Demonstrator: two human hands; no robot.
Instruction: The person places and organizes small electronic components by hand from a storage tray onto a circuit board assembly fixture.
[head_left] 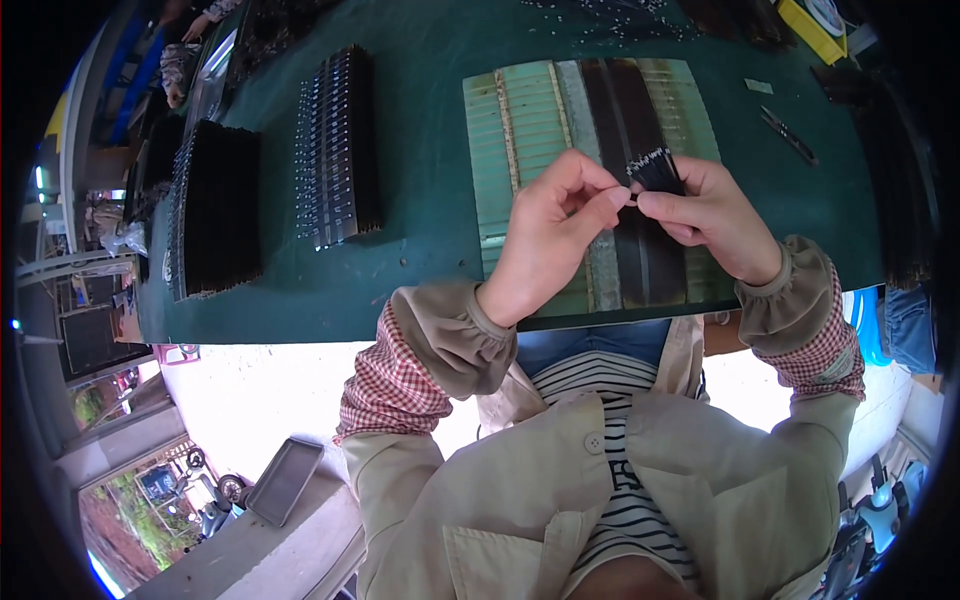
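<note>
Above a ribbed pale-green board (530, 120) on the table, my two hands meet. A small bundle of thin black strips with pale tips (656, 174) is gripped in my right hand (725, 220), its tips pointing away from me. My left hand (545, 235) is closed in a pinch, thumb against forefinger, right beside my right thumb. Whatever lies between those left fingertips is too small to make out. Beneath both hands, dark bands (650, 270) run down the board from far edge to near edge.
Two stacks of black strips, one with shiny dots (340, 150) and one farther left (215, 210), stand on the green table (420, 200). Dark-handled snips (790, 137) lie at right, near a dark pile (890, 180). A yellow container (815, 30) and another person's hand (195, 28) are at the back.
</note>
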